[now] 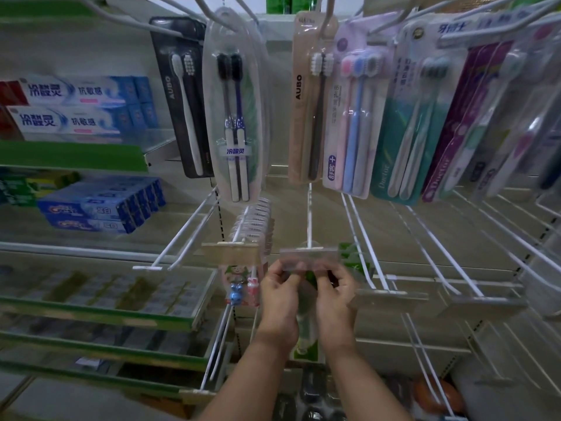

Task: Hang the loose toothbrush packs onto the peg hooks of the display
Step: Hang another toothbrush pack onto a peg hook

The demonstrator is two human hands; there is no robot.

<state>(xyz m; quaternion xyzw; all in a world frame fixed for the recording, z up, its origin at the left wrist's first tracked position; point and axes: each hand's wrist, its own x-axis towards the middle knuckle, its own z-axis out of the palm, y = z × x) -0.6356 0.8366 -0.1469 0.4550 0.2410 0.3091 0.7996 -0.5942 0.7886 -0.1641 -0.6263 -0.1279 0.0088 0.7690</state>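
Left hand (280,294), right hand (334,294) pinch top of clear toothbrush pack (306,326). Peg hook (309,214) at 12 o'clock, tip behind label holder (308,254). Risk: hang-hole misses tip, pack drops.

Peg hooks (309,214) carry toothbrush packs (233,117); shelves (69,154) hold toothpaste boxes (69,95).

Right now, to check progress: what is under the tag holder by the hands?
A clear pack with green print, pinched by the left hand and right hand, hangs down between them. Both hands and the tag holder cover its top; its hang hole is hidden.
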